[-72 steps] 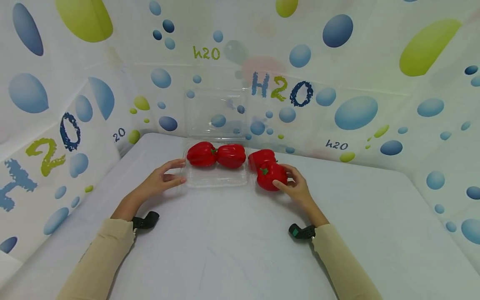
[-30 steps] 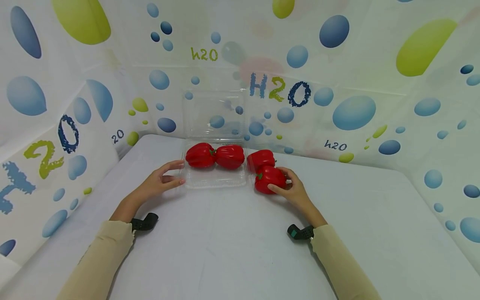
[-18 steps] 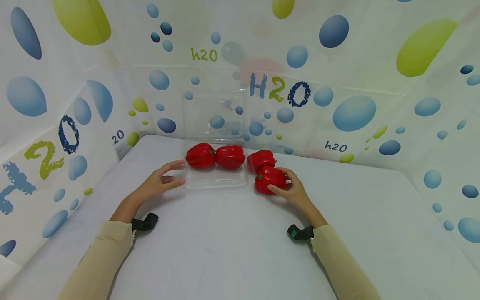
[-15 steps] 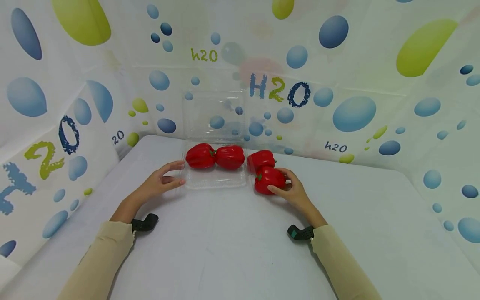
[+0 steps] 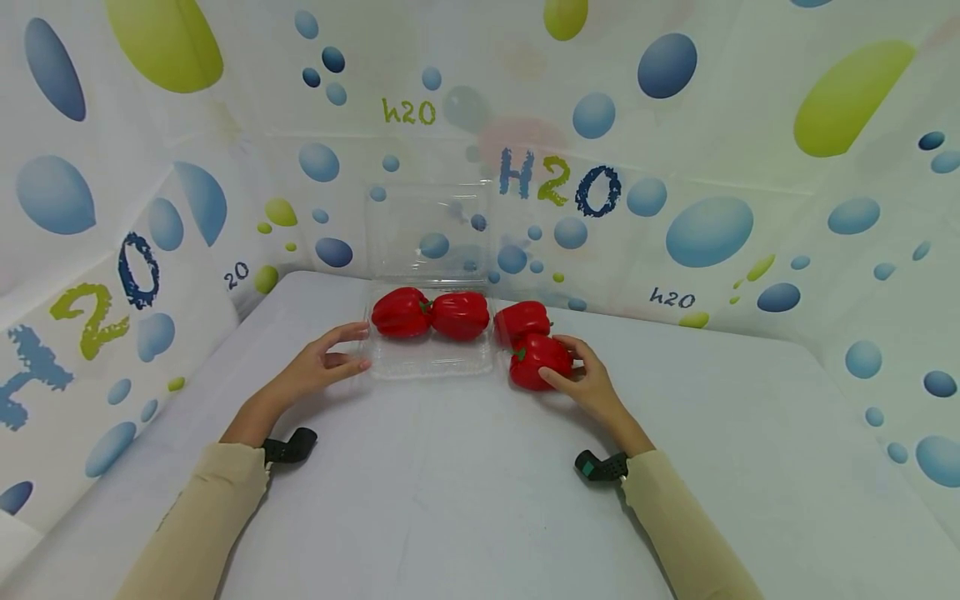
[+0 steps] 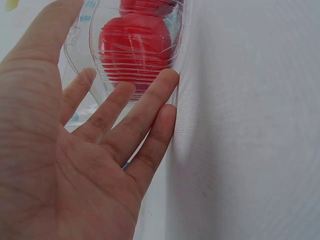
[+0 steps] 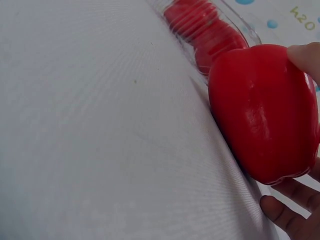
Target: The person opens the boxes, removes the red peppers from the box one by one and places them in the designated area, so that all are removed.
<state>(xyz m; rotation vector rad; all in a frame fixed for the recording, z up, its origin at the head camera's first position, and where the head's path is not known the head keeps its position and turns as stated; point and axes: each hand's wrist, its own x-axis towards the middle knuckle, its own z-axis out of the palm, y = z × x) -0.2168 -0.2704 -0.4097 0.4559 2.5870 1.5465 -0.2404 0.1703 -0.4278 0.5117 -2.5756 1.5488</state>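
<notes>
A clear plastic clamshell box (image 5: 431,362) stands at the back of the table with its lid (image 5: 405,229) raised against the backdrop. Two red bell peppers (image 5: 401,313) (image 5: 460,316) lie side by side in its rear half. My left hand (image 5: 318,358) is at the box's left end; in the left wrist view its extended fingers (image 6: 142,112) touch the wall. Right of the box, my right hand (image 5: 592,377) holds another red bell pepper (image 5: 536,364) between thumb and fingers, its stem facing left. Directly behind that one lies a further red pepper (image 5: 517,321), partly covered.
A white cloth (image 5: 480,492) covers the table. Behind it and at the sides hangs a white backdrop (image 5: 712,167) with blue and green spots and "H2O" lettering. A black camera is strapped to each wrist.
The held pepper has shifted slightly toward me and left, and its stem has turned more to the left; over the last second it stays there. My left hand keeps its place at the box.
</notes>
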